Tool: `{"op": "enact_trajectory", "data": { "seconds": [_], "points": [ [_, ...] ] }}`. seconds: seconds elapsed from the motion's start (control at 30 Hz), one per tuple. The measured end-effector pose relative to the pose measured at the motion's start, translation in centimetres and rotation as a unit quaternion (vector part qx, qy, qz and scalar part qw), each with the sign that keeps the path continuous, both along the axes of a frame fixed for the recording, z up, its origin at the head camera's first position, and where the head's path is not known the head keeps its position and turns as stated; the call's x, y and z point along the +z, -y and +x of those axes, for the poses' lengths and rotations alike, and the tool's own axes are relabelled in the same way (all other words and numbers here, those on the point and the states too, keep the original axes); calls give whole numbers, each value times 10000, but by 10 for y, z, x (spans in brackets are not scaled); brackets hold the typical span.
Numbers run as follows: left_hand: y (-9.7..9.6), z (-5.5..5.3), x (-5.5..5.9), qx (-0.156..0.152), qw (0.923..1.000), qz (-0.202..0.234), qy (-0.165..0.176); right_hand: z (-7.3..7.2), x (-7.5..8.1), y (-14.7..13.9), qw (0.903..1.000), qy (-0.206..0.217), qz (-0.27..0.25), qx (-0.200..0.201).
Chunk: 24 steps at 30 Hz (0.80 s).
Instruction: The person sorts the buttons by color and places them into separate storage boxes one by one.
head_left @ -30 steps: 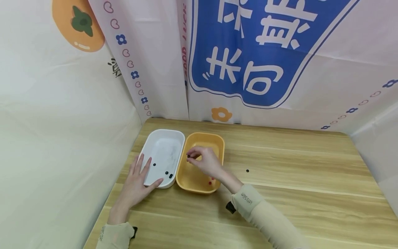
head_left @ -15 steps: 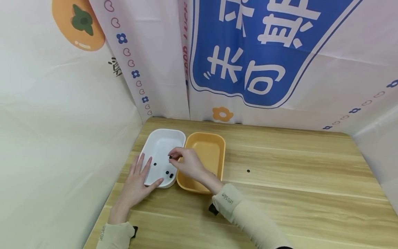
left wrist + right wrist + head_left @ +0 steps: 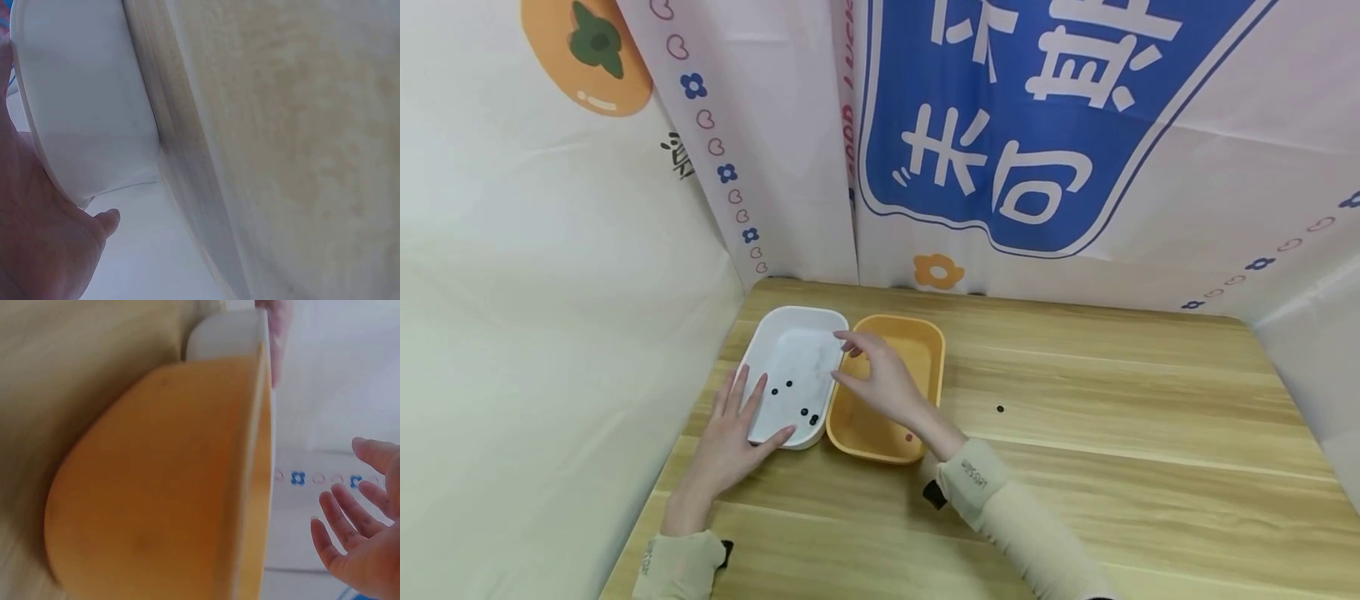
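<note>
My left hand (image 3: 722, 450) rests on the left rim of the white tray (image 3: 793, 337), its fingers spread and straight. In the left wrist view, that hand (image 3: 44, 231) lies along the tray's outer wall (image 3: 87, 94). Over the edge between the two trays is my right hand (image 3: 886, 379), thumb and fingers apart, nothing between them. The right wrist view shows this hand (image 3: 362, 550) above the rim of the yellow tray (image 3: 144, 475). Several small black round pieces (image 3: 789, 384) lie inside the white tray. A small red piece (image 3: 909, 437) shows near the yellow tray's front right.
One more small black piece (image 3: 1000, 409) lies on the wooden table (image 3: 1112, 467), right of the trays. Printed cloth (image 3: 775, 150) hangs behind the table and along both sides. The two trays stand side by side.
My right hand carried a black piece left over the white tray and let it go there. Its fingers have since spread and it has moved back right. The left hand has stayed put.
</note>
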State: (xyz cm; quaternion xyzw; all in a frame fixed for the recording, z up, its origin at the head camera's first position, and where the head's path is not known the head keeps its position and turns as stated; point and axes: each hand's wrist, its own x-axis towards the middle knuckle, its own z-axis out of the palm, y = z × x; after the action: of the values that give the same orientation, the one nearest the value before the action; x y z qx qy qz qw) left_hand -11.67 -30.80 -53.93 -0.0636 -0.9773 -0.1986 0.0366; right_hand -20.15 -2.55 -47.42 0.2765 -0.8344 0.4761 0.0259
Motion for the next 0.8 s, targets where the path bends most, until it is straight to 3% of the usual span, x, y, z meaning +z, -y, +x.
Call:
{"op": "enact_trajectory", "data": {
  "seconds": [0.23,0.47,0.8],
  "points": [
    [-1,0,1,9,10000,34,2,1,0,-49,9998,23,-25,-174],
    [-1,-2,-1,30,10000,18,89,12,-6,-105,9985,-195,147,-499],
    [-2,-2,-2,-3,10000,25,4,11,-28,-181,9895,441,433,-1304]
  ]
}}
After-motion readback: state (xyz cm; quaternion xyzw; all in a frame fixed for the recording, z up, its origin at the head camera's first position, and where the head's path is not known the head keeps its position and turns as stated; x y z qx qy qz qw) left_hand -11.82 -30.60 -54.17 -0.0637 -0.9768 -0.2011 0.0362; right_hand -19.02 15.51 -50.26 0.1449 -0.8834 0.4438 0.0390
